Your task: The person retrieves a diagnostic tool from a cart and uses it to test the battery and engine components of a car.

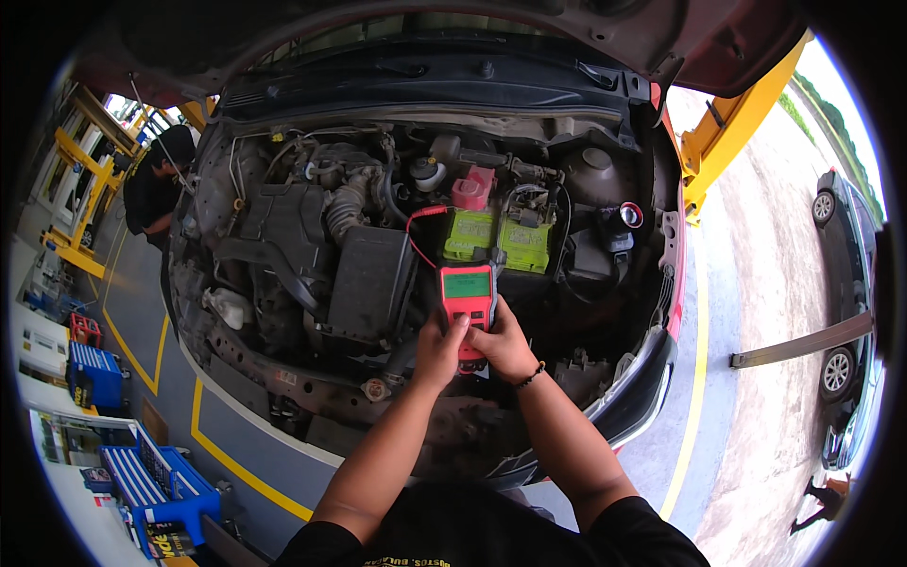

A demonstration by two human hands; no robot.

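A red and grey battery tester (455,305) with a lit green screen is held upright between my two hands over the front of the engine bay. My left hand (440,350) grips its left side, thumb on the keypad. The right side is gripped by my right hand (507,346), whose thumb also lies over the lower buttons. Just beyond the tester sits a yellow-green car battery (525,248) with a red terminal cover (474,187). A red test lead (412,236) curves from near the battery's left terminal down toward the tester.
The raised hood (378,19) hangs above the far side. A black air filter box (367,283) lies left of the battery. Yellow lift posts (746,118) flank the car. Another person (161,184) stands at the left fender. Blue tool carts (175,491) stand lower left.
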